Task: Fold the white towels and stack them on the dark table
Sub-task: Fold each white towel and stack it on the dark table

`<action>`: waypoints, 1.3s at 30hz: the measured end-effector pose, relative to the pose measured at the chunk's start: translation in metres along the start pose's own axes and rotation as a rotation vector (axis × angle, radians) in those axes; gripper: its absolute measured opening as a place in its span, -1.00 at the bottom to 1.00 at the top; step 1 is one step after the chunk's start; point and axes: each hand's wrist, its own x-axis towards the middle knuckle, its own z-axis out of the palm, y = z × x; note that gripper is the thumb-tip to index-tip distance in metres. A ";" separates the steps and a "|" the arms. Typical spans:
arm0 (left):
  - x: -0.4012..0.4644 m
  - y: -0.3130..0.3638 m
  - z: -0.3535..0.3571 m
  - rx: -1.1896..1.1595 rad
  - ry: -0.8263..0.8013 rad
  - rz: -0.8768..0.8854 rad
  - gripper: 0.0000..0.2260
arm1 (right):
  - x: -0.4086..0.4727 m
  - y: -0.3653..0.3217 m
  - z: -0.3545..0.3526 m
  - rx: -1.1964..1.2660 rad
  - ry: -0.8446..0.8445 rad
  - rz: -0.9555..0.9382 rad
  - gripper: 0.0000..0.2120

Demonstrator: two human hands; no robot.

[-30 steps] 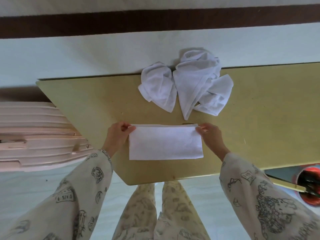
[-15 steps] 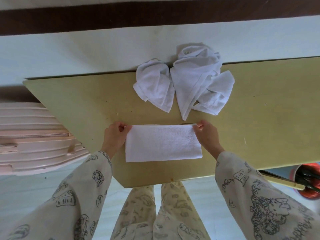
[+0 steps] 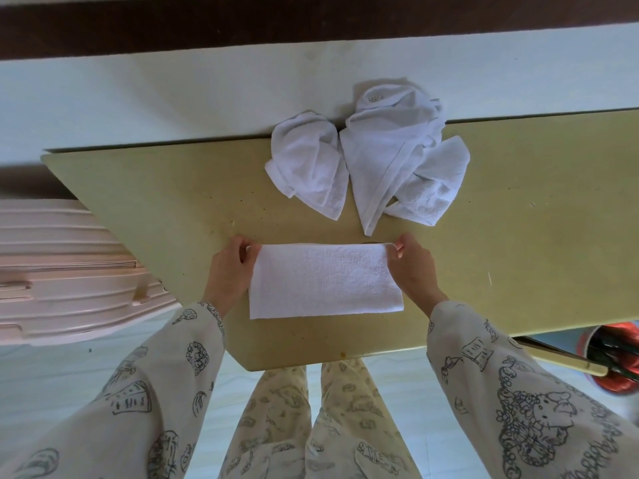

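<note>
Towel (image 3: 325, 281) flat on counter (image 3: 166, 188), near edge, folded to a strip | left hand (image 3: 231, 267), right hand (image 3: 413, 267) pinching far corners, fingers (image 3: 397, 244) clenched on cloth, likely to square next fold | heap (image 3: 366, 167) behind, unfolded, well apart, awaiting turn

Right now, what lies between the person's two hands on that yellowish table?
In the head view, a flat folded white towel spans the stretch from left hand to right hand; each pinches a far corner.

Both arms reach forward in printed sleeves. The left hand (image 3: 230, 267) and right hand (image 3: 413, 266) each curl their fingers and pinch a far corner of the folded towel (image 3: 325, 281) between them.
</note>
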 end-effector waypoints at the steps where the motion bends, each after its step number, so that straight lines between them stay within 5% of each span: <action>1: -0.001 0.000 0.001 -0.001 0.000 0.014 -0.86 | -0.001 0.000 0.000 -0.004 0.004 -0.009 -0.81; 19: -0.001 0.006 0.007 -0.045 0.088 -0.087 -0.86 | 0.002 -0.002 0.005 -0.001 0.020 0.022 -0.81; 25: -0.007 0.000 0.002 -0.039 0.153 -0.104 -0.80 | -0.008 0.002 0.011 -0.078 0.158 -0.035 -0.76; 29: -0.025 -0.003 0.012 0.317 0.343 0.185 -0.85 | -0.022 0.008 0.026 -0.182 0.345 -0.304 -0.73; 33: -0.047 -0.005 0.055 0.454 0.208 0.590 -0.78 | -0.043 0.008 0.062 -0.245 0.275 -0.719 -0.70; 39: -0.044 -0.015 0.089 0.630 0.100 0.639 -0.63 | -0.040 0.021 0.095 -0.344 0.222 -0.769 -0.57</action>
